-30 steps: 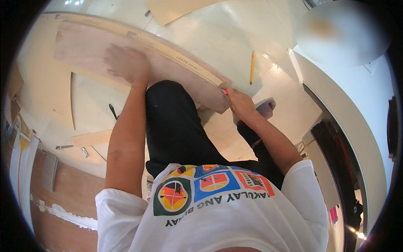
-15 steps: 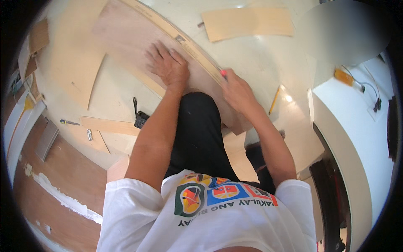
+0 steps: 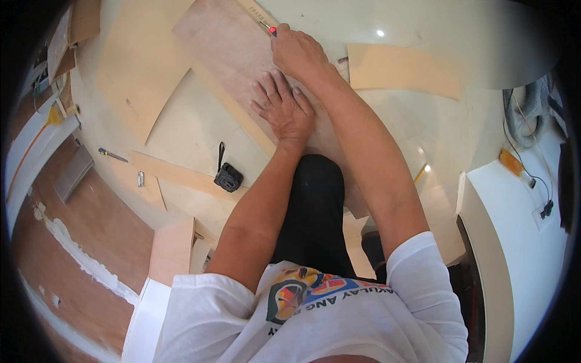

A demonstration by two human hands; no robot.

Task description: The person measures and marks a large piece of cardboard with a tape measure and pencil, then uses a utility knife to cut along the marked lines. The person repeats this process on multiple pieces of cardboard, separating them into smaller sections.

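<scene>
My left hand (image 3: 285, 112) lies flat, fingers spread, on a long brownish plywood board (image 3: 218, 36). Farther up the board, my right hand (image 3: 299, 53) is closed around a utility knife (image 3: 272, 29). Only its red front part and thin metal blade show; the rest is inside my fist. The blade lies at a pale wooden strip (image 3: 253, 11) along the board's right edge, though its exact contact is too small to tell. My right forearm covers much of that edge. My knee (image 3: 316, 175) rests against or over the board's near part.
Left of the board lie a black tape measure (image 3: 229, 177), a second knife (image 3: 113, 155) and thin wood offcuts (image 3: 175, 169). A large pale sheet (image 3: 136, 66) spreads at the far left. Rightward are another panel (image 3: 402, 69) and a yellow pencil (image 3: 420, 173).
My right hand has slid with the knife away from me and leftward along the board's edge. My left hand stays flat on the board. The view has shifted.
</scene>
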